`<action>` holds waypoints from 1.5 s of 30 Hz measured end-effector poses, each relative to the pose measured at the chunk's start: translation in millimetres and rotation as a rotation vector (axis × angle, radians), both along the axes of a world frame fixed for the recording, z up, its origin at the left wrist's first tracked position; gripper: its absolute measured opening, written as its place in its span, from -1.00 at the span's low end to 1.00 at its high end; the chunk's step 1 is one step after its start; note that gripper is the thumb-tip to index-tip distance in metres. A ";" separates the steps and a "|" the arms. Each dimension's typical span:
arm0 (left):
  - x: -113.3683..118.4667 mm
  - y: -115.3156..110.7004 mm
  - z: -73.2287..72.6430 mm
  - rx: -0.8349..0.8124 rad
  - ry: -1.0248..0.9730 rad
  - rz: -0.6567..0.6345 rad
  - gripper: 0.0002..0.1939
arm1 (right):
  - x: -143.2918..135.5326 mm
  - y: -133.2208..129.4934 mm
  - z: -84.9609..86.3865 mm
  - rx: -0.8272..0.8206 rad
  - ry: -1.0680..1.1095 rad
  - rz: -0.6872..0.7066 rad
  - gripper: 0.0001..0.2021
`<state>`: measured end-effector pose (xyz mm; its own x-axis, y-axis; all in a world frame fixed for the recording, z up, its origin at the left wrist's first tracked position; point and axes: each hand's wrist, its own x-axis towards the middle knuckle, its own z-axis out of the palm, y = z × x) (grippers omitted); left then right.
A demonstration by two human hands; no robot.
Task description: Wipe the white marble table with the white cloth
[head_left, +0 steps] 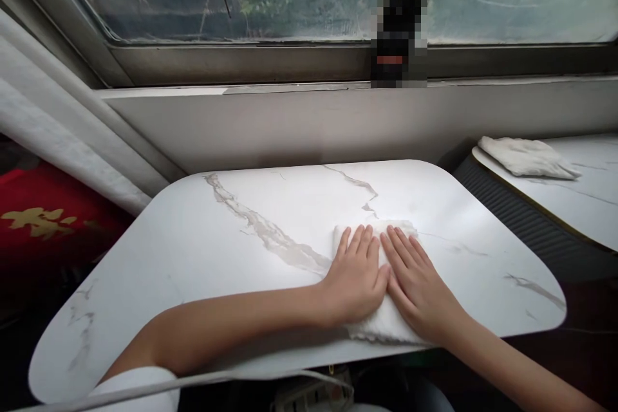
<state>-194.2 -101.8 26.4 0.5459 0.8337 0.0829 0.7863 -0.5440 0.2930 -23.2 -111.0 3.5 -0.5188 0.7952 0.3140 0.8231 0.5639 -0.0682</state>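
Note:
A white cloth [386,324] lies flat on a white marbled tabletop [280,206], right of the middle and reaching to the front edge. My left hand [355,277] rests palm down on the cloth's left part, its fingers stretched out and pointing away from me. Beside it, my right hand [418,283] lies palm down on the cloth's right part, fingers extended. The thumbs of both hands meet or nearly meet between them. Neither hand grips the cloth; both press on it from above, and they cover much of its middle.
Another white cloth [528,158] lies on a second marbled table [596,199] at the right. A window [241,67] and its sill run behind the table. At the left hang a pale curtain [62,116] and red fabric [43,225]. A white cable [217,376] crosses the lower front.

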 end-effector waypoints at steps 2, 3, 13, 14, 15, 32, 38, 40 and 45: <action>1.9 30.2 -1.4 -0.019 -0.005 0.088 -0.44 | -12.5 31.3 -4.6 0.006 -0.022 -0.027 -0.43; 1.7 48.5 -2.8 -0.005 -0.004 0.120 -0.45 | -19.3 49.3 -5.7 0.002 -0.030 -0.053 -0.44; -32.3 190.2 -9.3 0.098 0.009 0.355 -0.48 | -78.2 200.8 10.5 -0.053 -0.104 -0.116 -0.45; -33.3 191.2 -9.4 0.103 0.009 0.366 -0.49 | -79.3 203.5 10.5 -0.050 -0.099 -0.110 -0.46; -33.6 189.8 -9.8 0.112 0.009 0.368 -0.49 | -79.4 203.5 9.9 -0.045 -0.093 -0.108 -0.46; -84.3 -60.9 -1.3 0.083 0.006 0.064 -0.46 | -82.7 -50.0 8.4 0.035 -0.019 0.213 -0.28; -110.6 -20.3 -9.9 0.088 0.030 0.323 -0.45 | -118.9 13.5 11.6 -0.161 -0.006 0.222 -0.41; -123.0 17.4 -13.2 0.091 0.054 0.391 -0.46 | -138.1 53.9 11.9 -0.230 0.023 0.186 -0.44; -155.1 116.3 -15.4 0.136 0.103 0.461 -0.49 | -184.5 144.9 10.7 -0.196 0.046 0.101 -0.45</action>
